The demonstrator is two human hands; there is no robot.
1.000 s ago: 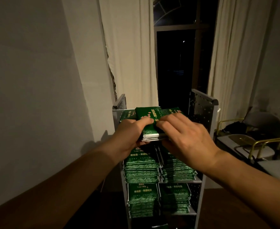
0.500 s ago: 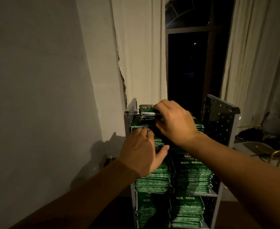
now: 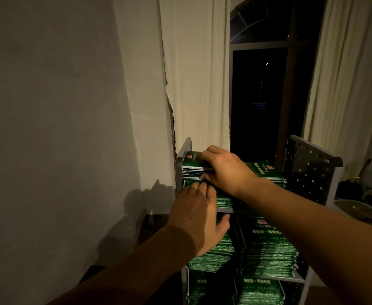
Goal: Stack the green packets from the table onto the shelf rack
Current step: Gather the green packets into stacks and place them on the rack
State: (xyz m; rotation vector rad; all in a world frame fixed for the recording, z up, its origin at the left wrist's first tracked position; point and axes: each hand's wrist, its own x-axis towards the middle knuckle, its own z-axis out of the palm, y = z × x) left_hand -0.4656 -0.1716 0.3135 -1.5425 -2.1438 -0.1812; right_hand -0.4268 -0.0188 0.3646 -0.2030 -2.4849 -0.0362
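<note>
Head view: two hands, right hand (image 3: 224, 170) gripping green packets (image 3: 194, 167), left hand (image 3: 199, 219) flat.

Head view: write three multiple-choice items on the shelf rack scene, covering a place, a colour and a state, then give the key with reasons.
1. Where does the right hand rest?
A. on the top-left stack of packets
B. on the curtain
C. on the floor

2. What colour are the packets?
A. red
B. green
C. blue

3. What state is the middle shelf of the shelf rack in?
A. bare
B. filled with stacked packets
C. hidden by a cloth

Key: 1 A, its fingers lie over that stack; 2 B, the wrappers show green; 3 B, two piles sit there, behind the left hand.
</note>
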